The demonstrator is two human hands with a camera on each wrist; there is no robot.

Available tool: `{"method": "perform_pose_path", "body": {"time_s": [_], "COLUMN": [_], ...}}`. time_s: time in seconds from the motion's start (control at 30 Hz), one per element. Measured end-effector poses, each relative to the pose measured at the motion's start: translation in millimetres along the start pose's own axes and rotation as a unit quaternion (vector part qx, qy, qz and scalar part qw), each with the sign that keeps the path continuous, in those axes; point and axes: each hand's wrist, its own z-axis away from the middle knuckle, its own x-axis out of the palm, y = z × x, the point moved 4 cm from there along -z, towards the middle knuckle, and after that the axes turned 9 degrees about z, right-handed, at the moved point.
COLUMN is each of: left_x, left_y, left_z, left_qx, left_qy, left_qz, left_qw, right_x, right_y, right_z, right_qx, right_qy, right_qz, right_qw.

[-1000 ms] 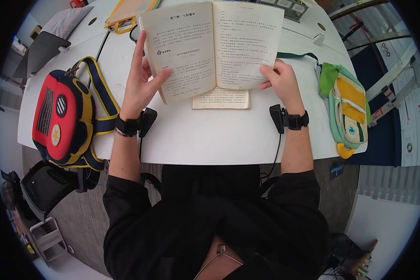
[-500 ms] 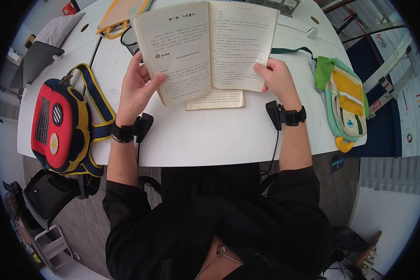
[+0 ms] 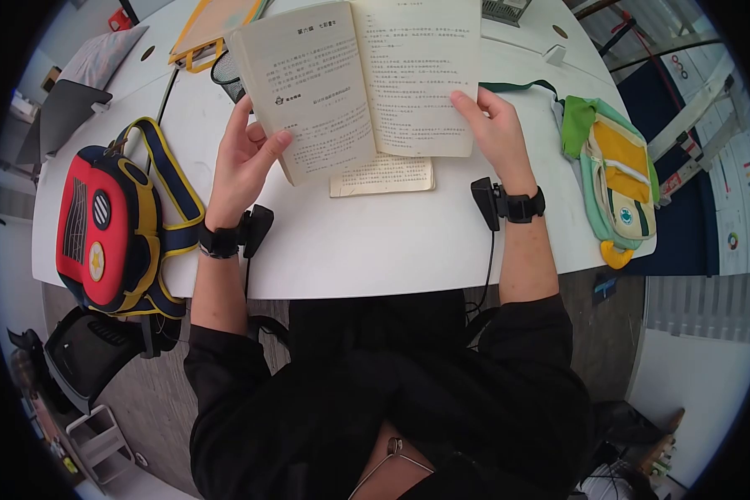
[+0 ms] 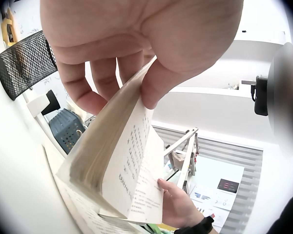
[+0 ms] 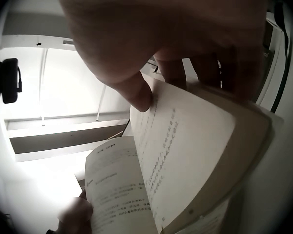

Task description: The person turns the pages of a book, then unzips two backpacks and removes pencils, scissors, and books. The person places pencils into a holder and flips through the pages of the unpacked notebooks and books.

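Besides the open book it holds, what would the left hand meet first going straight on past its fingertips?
Probably the black mesh holder, just beyond the left hand in the head view, though depth is unclear and the hand might pass above.

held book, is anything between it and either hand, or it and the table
Nothing visible stands between the held book and either hand: the left hand grips its left side, the right hand its right. Below it, the lower book lies on the table, partly covering the surface underneath.
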Motion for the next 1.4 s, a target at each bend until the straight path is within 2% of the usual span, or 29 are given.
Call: {"method": "perform_pose_path", "body": {"time_s": [0.07, 0.2, 0.4, 0.5, 0.57, 0.8, 0.87, 1.4], "left_x": [-0.5, 0.4, -0.8, 0.3, 1.3, 0.9, 1.3, 1.0], "left_y": [-1.1, -1.4, -1.6, -1.0, -0.2, -0.6, 0.5, -0.2], "left_z": [-0.2, -0.5, -0.2, 0.1, 0.0, -0.8, -0.9, -2.4], "left_qx": [0.000, 0.010, 0.007, 0.004, 0.001, 0.002, 0.001, 0.011], "left_qy": [-0.002, -0.008, -0.001, -0.001, 0.001, 0.007, 0.010, 0.008], "left_qz": [-0.001, -0.004, -0.003, -0.002, 0.000, -0.009, -0.011, -0.003], "left_qw": [1.000, 1.000, 1.000, 1.000, 1.000, 1.000, 1.000, 1.000], "right_x": [-0.6, -5.4, -8.8, -9.1, -8.1, -8.9, -8.6, -3.0], "right_y": [-3.3, -5.7, 1.0, 0.4, -3.3, -0.2, -1.2, 5.8], "right_z": [0.9, 1.5, -1.6, -1.0, 1.9, 1.3, 3.3, -0.6], "right_qx": [-0.026, -0.006, -0.035, -0.002, 0.053, 0.057, 0.111, 0.084], "right_qy": [0.016, 0.028, 0.039, 0.028, 0.014, 0.014, 0.003, 0.001], "right_qz": [0.011, 0.011, 0.032, 0.021, 0.020, 0.058, 0.052, -0.047], "right_qw": [0.999, 1.000, 0.998, 0.999, 0.998, 0.997, 0.992, 0.995]}}
